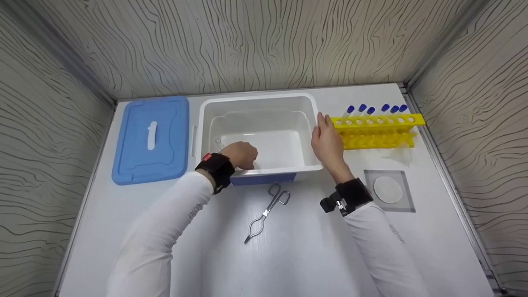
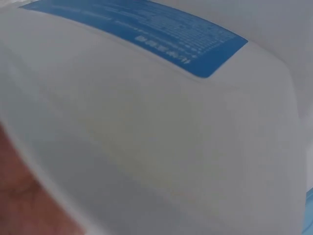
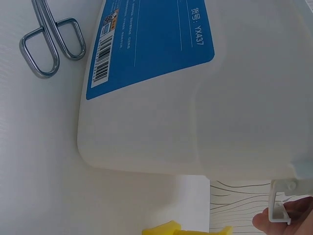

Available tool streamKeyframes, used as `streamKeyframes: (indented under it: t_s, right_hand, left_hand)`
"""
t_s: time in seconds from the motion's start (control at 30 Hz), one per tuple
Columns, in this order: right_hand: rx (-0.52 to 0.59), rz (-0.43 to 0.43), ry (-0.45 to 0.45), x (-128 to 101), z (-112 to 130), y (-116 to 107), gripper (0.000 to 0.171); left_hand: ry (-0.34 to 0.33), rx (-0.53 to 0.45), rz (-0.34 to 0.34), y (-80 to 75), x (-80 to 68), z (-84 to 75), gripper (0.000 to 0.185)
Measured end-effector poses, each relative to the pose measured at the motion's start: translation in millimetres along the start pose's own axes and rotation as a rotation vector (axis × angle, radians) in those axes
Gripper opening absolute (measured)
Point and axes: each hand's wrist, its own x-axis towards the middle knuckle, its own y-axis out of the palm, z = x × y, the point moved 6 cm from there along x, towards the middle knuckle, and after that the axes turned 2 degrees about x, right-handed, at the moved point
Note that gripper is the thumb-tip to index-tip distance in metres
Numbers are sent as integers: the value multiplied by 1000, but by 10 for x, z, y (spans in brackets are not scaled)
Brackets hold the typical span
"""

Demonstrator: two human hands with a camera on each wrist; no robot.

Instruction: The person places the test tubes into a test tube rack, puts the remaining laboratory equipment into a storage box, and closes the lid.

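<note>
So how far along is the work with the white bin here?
Done: the blue lid is off and lies flat left of the white bin. In hand: the left hand reaches inside over the near rim, its fingers hidden, while the right hand rests against the right wall. Untouched: the metal tongs and the capped tubes in the yellow rack.

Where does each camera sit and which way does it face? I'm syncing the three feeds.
Head: above, looking down at the table, white tub, blue lid, yellow tube rack; both sleeved arms show.
Left wrist: pressed close to the tub's wall; a bit of skin at the lower left.
Right wrist: low beside the tub, metal tongs behind; a fingertip shows.
All three share the tub.
</note>
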Motion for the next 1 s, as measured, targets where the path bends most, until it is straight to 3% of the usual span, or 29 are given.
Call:
streamKeyframes:
  t_s: [0.13,0.3,0.43,0.53,0.8,0.9,1.0]
  right_hand:
    - [1,2,2,-2,-5,-7,51]
    - [8,-10,-18,3,2,-13,51]
    - [19,-16,-33,7,9,-17,50]
    - [24,-14,-33,7,16,-11,51]
    - [29,-1,-20,8,15,-1,51]
    - [37,8,-7,5,-3,-2,51]
    - [41,8,0,11,-16,-4,51]
  left_hand:
    - [0,-72,-36,-57,-13,76,36]
    - [30,-208,-157,-166,-113,201,40]
    - [9,-347,-258,-234,-238,317,42]
    - [-16,-431,-364,-250,-359,411,41]
    - [-94,-585,-735,-229,-761,732,35]
    - [-141,-621,-820,-183,-866,855,34]
    - [-190,-678,-862,-111,-923,951,38]
